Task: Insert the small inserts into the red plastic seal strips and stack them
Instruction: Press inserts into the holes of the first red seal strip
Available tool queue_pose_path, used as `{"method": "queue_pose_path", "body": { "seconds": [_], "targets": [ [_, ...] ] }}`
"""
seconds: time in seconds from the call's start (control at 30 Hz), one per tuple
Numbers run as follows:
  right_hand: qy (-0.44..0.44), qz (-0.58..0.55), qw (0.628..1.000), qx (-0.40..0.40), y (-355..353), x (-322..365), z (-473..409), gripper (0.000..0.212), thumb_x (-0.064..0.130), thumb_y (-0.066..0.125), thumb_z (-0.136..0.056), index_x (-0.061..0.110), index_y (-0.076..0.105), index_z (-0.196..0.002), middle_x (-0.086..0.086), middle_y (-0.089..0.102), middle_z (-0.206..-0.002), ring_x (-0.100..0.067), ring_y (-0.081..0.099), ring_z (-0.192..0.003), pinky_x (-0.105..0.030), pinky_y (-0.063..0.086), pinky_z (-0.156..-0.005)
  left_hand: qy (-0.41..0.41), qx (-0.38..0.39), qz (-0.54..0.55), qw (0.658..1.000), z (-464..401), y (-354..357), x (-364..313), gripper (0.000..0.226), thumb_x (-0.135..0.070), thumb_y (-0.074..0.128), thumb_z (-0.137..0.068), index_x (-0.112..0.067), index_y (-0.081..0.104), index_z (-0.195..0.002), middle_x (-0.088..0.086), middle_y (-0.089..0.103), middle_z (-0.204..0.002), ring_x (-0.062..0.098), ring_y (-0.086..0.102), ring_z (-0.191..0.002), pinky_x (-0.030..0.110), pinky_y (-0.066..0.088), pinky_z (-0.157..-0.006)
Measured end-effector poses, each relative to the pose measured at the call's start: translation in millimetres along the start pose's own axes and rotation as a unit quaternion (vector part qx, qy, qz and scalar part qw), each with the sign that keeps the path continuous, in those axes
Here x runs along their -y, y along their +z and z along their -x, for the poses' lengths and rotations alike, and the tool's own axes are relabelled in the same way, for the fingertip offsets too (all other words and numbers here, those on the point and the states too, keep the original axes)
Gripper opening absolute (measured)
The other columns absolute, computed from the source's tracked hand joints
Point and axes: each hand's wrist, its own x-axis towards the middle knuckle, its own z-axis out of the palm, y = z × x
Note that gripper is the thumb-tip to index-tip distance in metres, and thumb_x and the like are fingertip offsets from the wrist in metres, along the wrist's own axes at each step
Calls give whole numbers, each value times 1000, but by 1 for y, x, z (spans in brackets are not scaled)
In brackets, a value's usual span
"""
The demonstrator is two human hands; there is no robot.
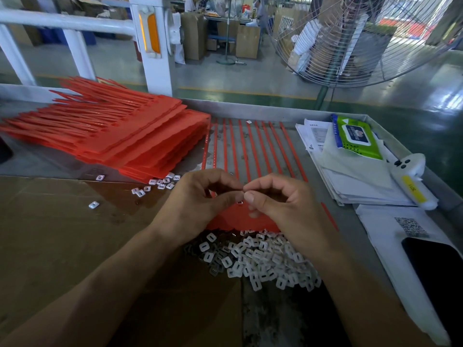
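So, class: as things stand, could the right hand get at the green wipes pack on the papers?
Probably yes. The wipes pack lies uncovered on the papers, beyond the right hand with nothing between, though its fingers are pinching something small with the left hand.

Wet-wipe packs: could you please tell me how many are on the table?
1. The green wet-wipe pack lies on the stack of papers at the far right of the table, near its metal rim. None other shows, though papers could hide one.
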Motion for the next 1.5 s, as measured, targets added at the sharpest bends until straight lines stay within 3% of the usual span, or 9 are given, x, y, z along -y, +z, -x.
{"method": "queue_pose_path", "body": {
  "seconds": [0.1,0.23,0.53,0.73,0.87,1.0,1.13,1.23,1.5],
  "targets": [
    [6,5,1000,-4,1,-1,-1,13,16,77,-92,28,78,-96,4,77,-87,-15,76,-79,-23,59,-72,2,7,-26,1000,0,0,-1,8,-22,78,-87,-21,74,-95,-3,74,-87,11,66,-76,28,53,-68],
    [9,-3,1000,-19,3,-3,-1,18,15,77,-92,33,75,-94,5,76,-89,-11,72,-71,-21,58,-68,34,0,-97,995,1,1,-2,14,-13,79,-86,-23,71,-93,-9,71,-86,8,65,-80,13,45,-70],
    [38,17,998,-38,3,-7,-3,24,21,78,-92,37,68,-106,12,76,-94,-3,66,-62,-19,52,-60,153,8,-246,957,1,-2,-1,15,-24,77,-88,-23,70,-102,-13,66,-96,5,63,-88,29,50,-82],
    [19,94,994,-42,1,-8,-1,11,31,75,-93,39,72,-100,19,74,-96,0,69,-87,-20,50,-78,29,15,-262,965,-9,-31,11,7,-39,75,-87,-37,69,-91,-22,67,-90,1,62,-89,18,46,-73],
    [12,133,991,-31,0,-8,0,7,30,73,-95,37,73,-96,17,74,-89,-2,70,-86,-13,52,-71,-51,19,-311,949,-10,-44,22,11,-43,79,-84,-39,71,-89,-19,64,-92,-1,58,-87,34,50,-83],
    [-4,161,986,-27,0,-7,0,6,31,72,-95,35,73,-92,17,73,-86,-2,69,-83,-8,47,-69,-60,3,-294,954,-10,-35,21,10,-47,77,-84,-41,71,-90,-20,60,-92,0,56,-92,44,47,-93],
    [-6,163,986,-40,-3,-9,-1,6,33,71,-96,36,73,-91,16,74,-86,-3,69,-82,-16,48,-70,-65,3,-285,956,-10,-26,21,10,-43,78,-85,-38,73,-93,-20,61,-91,2,55,-93,48,47,-97],
    [-10,163,986,-44,-4,-10,0,5,34,71,-96,38,72,-92,19,73,-87,-1,68,-83,-19,48,-72,-71,16,-282,957,-14,-22,21,10,-42,77,-86,-38,73,-94,-18,63,-95,5,56,-95,48,46,-99],
    [-17,179,983,-33,-3,-10,-1,7,34,70,-96,35,73,-90,19,73,-83,2,67,-77,-5,45,-65,-86,28,-281,955,-19,-20,24,8,-41,77,-86,-40,73,-92,-20,63,-93,-1,54,-94,39,48,-92]
  ]
}}
